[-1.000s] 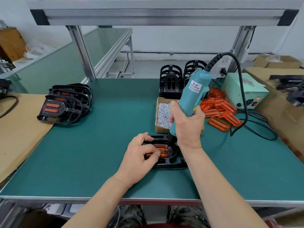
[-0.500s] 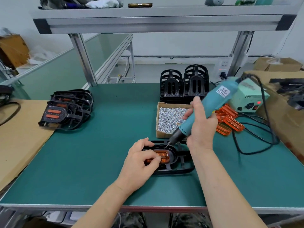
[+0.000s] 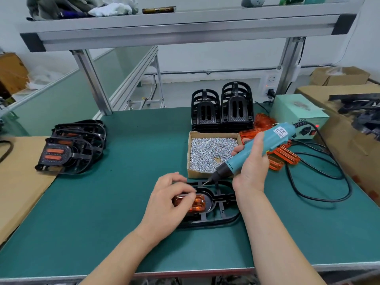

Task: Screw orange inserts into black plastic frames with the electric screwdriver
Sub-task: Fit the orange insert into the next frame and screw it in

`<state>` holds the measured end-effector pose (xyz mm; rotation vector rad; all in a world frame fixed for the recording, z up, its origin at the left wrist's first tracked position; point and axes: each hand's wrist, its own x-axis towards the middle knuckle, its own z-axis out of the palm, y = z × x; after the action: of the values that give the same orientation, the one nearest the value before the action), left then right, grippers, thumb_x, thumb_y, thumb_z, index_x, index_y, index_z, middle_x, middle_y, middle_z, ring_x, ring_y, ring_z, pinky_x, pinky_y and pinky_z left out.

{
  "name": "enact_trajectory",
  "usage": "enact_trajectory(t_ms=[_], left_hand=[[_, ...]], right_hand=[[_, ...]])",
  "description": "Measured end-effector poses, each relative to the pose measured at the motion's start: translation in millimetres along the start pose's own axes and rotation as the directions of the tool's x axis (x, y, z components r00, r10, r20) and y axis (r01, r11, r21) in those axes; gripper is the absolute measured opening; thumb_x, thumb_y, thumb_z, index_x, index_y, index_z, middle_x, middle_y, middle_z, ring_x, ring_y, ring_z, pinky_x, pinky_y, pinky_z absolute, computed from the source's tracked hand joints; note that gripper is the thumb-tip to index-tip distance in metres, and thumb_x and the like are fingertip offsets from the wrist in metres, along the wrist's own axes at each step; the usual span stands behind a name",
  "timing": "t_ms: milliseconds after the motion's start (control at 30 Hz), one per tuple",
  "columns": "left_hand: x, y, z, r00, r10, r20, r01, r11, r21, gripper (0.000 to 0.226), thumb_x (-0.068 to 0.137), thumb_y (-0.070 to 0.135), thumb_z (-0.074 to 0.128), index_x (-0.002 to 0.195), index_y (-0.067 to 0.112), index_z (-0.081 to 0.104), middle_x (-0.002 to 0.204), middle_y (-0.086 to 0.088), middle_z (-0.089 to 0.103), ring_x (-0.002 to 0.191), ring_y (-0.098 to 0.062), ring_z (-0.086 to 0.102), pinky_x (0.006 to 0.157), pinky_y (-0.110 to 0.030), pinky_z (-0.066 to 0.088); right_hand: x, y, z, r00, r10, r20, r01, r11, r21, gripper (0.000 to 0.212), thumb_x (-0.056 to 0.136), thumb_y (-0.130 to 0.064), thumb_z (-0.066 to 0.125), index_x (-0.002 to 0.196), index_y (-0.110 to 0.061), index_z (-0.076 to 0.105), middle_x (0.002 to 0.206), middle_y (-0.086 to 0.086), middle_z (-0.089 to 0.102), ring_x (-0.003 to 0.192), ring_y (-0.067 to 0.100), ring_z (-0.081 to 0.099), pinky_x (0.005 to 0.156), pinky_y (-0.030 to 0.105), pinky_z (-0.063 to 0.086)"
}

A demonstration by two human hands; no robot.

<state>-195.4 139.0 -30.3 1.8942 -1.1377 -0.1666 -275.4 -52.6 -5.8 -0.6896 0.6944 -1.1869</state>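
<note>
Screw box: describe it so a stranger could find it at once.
Start at the green bench mat. Right of its middle, in front of the two upright stacks of black frames, sits a shallow open cardboard box. It alone is filled with small silver screws.

Right hand [image 3: 253, 167] lifted electric screwdriver [image 3: 274, 138] off orange insert [image 3: 199, 203], tilted it toward screw box [image 3: 198, 174].

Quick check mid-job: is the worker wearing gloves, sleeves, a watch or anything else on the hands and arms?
No. The left hand and right hand are ungloved, no rings visible. The left forearm and right forearm are bare down to the frame edge: no sleeves, watch or wristband.
</note>
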Motion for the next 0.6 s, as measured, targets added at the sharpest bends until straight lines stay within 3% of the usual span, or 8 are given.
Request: enact_trajectory(t_ms=[100, 267, 367, 467, 567, 600], left_hand=[[40.1, 7.6, -4.7, 0.998, 0.067, -0.019, -0.063, 0.983, 0.175, 0.007, 0.087, 0.017, 0.072, 0.09, 0.022, 0.077, 0.1, 0.011, 0.065, 0.107, -0.008, 0.049, 0.094, -0.004, 0.025], [114.3, 15.8, 2.5, 0.988, 0.059, 0.146, -0.119, 0.887, 0.445, 0.02, 0.094, 0.022, 0.063, 0.109, 0.025, 0.074, 0.104, 0.007, 0.071, 0.108, -0.021, 0.048, 0.092, -0.034, 0.039], [140.1, 17.5, 18.7, 0.938, -0.03, 0.345, -0.2, 0.766, 0.611, 0.025, 0.093, 0.037, 0.063, 0.116, 0.033, 0.07, 0.107, 0.008, 0.069, 0.11, -0.021, 0.048, 0.083, -0.033, 0.032], [145.0, 13.4, 33.5, 0.909, -0.056, 0.414, -0.267, 0.684, 0.679, 0.021, 0.09, 0.045, 0.066, 0.107, 0.034, 0.07, 0.103, 0.009, 0.069, 0.106, -0.019, 0.048, 0.079, -0.033, 0.027], [143.1, 10.3, 40.1, 0.925, -0.004, 0.379, -0.264, 0.709, 0.653, 0.004, 0.089, 0.037, 0.067, 0.087, 0.034, 0.067, 0.093, 0.011, 0.07, 0.098, -0.018, 0.051, 0.076, -0.033, 0.025], [141.7, 9.9, 41.3, 0.93, 0.012, 0.368, -0.262, 0.724, 0.638, 0.008, 0.088, 0.032, 0.067, 0.081, 0.033, 0.064, 0.09, 0.011, 0.069, 0.096, -0.018, 0.052, 0.076, -0.033, 0.025]], right_hand=[[0.0, 0.4, 0.0, 1.0, -0.009, -0.005, 0.009, 1.0, -0.011, 0.039, 0.092, -0.056, 0.061, 0.089, -0.017, 0.062, 0.064, -0.002, 0.064, 0.057, 0.009, 0.061, 0.056, 0.021, 0.053], [0.2, 0.1, -2.0, 1.0, -0.024, 0.002, 0.024, 1.0, -0.013, 0.036, 0.096, -0.052, 0.061, 0.089, -0.017, 0.063, 0.065, 0.0, 0.064, 0.058, 0.011, 0.061, 0.056, 0.021, 0.053], [-0.3, 0.1, -2.2, 1.0, -0.028, 0.008, 0.028, 1.0, -0.007, 0.035, 0.096, -0.05, 0.062, 0.09, -0.016, 0.063, 0.065, -0.001, 0.062, 0.058, 0.01, 0.06, 0.057, 0.021, 0.053], [-1.0, 0.9, -1.6, 0.999, -0.026, 0.024, 0.026, 1.0, 0.009, 0.033, 0.097, -0.047, 0.063, 0.092, -0.014, 0.061, 0.064, -0.002, 0.06, 0.057, 0.009, 0.059, 0.056, 0.021, 0.052], [-0.4, 1.6, -1.6, 0.999, -0.032, 0.027, 0.031, 0.999, 0.012, 0.032, 0.097, -0.046, 0.064, 0.091, -0.014, 0.061, 0.063, -0.003, 0.06, 0.056, 0.009, 0.058, 0.055, 0.021, 0.052], [-0.2, 1.7, -1.8, 0.999, -0.034, 0.028, 0.033, 0.999, 0.012, 0.032, 0.097, -0.045, 0.064, 0.091, -0.015, 0.061, 0.062, -0.003, 0.06, 0.056, 0.009, 0.058, 0.055, 0.021, 0.052]])
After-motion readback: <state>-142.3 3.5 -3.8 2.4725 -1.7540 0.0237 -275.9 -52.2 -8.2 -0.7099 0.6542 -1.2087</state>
